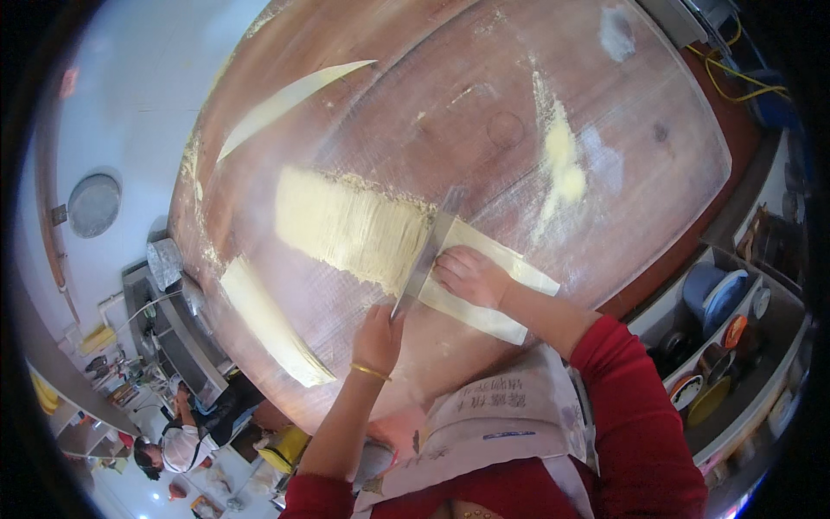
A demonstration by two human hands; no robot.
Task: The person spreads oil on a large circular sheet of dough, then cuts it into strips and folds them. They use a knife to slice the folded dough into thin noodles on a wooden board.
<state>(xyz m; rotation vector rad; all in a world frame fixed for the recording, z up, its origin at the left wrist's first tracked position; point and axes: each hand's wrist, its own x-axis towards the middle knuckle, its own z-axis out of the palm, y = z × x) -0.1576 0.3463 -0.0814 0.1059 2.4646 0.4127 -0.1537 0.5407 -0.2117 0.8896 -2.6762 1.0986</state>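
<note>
My left hand [378, 336], with a gold bangle at the wrist, is closed around the near end of a long, wide metal knife [429, 250]. The blade lies across a folded, pale yellow dough sheet [476, 318]. Flat on that sheet rests my right hand [472, 274], its fingertips close to the blade. Left of the knife spreads a row of thin-cut noodle strands [350, 224], still lined up side by side. A curved dough piece [292, 107] lies farther up the board, and a long folded dough strip [275, 324] lies at lower left.
All this sits on a large floured wooden board [415, 136]. Yellow flour [565, 162] is heaped at right. A drawer unit [726, 350] with bowls and jars stands at lower right. Another person [185, 441] is at lower left near a sink [185, 350].
</note>
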